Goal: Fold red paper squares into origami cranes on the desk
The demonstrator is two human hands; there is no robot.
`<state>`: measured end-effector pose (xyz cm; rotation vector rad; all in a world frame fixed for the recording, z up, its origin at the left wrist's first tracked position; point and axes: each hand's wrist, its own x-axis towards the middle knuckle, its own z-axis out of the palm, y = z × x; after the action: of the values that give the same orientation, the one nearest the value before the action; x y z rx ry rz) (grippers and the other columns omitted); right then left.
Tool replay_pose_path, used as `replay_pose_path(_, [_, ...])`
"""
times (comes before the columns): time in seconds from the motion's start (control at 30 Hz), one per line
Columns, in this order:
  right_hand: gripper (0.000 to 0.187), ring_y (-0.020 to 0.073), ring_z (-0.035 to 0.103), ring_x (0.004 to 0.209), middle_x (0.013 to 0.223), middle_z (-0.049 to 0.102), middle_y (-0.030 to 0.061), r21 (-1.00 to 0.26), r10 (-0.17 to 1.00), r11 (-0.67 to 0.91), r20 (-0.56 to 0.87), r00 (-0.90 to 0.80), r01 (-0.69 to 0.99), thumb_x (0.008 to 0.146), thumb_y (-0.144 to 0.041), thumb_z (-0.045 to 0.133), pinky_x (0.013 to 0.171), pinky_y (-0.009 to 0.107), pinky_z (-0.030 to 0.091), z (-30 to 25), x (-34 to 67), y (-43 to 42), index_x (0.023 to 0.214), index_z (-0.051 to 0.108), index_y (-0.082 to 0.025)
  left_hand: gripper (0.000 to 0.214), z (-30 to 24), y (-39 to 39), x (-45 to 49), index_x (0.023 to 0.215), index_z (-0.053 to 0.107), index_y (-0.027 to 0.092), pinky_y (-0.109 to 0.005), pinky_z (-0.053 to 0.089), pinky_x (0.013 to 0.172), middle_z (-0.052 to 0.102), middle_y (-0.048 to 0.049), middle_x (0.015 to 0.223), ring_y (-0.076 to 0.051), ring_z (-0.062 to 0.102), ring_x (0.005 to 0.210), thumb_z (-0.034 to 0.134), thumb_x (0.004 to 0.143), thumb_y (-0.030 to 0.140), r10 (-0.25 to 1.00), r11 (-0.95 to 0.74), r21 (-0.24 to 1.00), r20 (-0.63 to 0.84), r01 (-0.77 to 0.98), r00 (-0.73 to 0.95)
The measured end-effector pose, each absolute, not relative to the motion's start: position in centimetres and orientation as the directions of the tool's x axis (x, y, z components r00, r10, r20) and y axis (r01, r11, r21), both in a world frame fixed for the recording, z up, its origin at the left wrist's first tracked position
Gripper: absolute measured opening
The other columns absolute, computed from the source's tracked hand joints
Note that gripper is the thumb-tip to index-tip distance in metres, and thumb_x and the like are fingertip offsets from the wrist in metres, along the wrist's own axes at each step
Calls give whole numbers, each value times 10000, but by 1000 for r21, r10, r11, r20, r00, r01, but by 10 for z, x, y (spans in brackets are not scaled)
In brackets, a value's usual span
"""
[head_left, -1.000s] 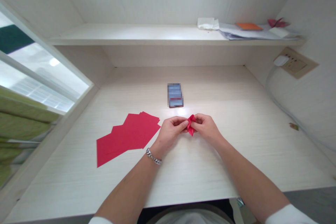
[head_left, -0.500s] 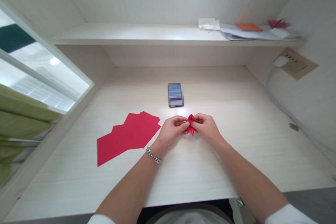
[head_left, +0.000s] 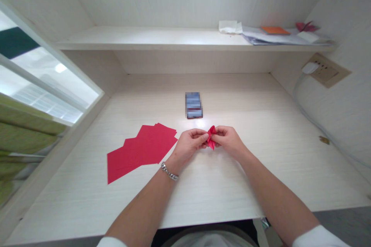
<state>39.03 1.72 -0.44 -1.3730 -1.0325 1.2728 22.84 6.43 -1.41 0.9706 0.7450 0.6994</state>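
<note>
A small piece of folded red paper (head_left: 211, 142) is held between my two hands, just above the desk. My left hand (head_left: 191, 141) pinches its left side between thumb and fingers. On the opposite side, my right hand (head_left: 227, 139) grips it the same way, with the thumb pressed near its middle. The paper's pointed ends stick out at top and bottom; fingers cover its sides. Fanned-out red paper sheets (head_left: 142, 146) lie flat on the desk to the left of my left hand.
Beyond my hands lies a phone (head_left: 194, 105), its screen blurred. The shelf (head_left: 145, 36) holds papers (head_left: 252, 38), an orange paper (head_left: 275, 30), a white tissue (head_left: 230, 27) and a dark red folded shape (head_left: 307, 26). A cable (head_left: 311, 117) runs down from the wall socket (head_left: 327, 71).
The folded red paper has shifted and turned slightly between my fingers, its upper tip now a little farther right. Both hands keep nearly the same place.
</note>
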Motion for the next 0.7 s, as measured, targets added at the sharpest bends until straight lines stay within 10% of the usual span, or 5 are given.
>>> replay_pose_path(0.7, [304, 123, 626, 610, 719, 730, 51, -976, 977, -214, -214, -7, -32, 726, -381, 700, 603, 240, 488, 2, 399, 15, 916, 765, -153, 318, -14, 65, 228, 877, 690, 115, -223, 517, 579, 722, -80, 775, -131, 654, 635, 782, 695, 359, 828, 306, 944, -199, -125, 525])
